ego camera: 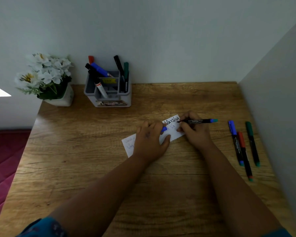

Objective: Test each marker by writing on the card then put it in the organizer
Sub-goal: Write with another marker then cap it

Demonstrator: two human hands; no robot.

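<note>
Wooden desk (92, 168) tucked in a white corner. Mid-frame, our right hand (195, 132) grips a black marker (197, 121), tip on the white card (173, 132). Our left hand (150, 142) pins the card and pinches a blue cap (164, 129). The grey organizer (109, 93) sits upper left, three markers (243, 147) lie right.

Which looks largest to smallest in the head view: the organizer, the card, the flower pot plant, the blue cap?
1. Flower pot plant
2. Organizer, slightly smaller
3. Card, partly hidden under both hands, so unsure
4. Blue cap, pinched in the left hand
</note>
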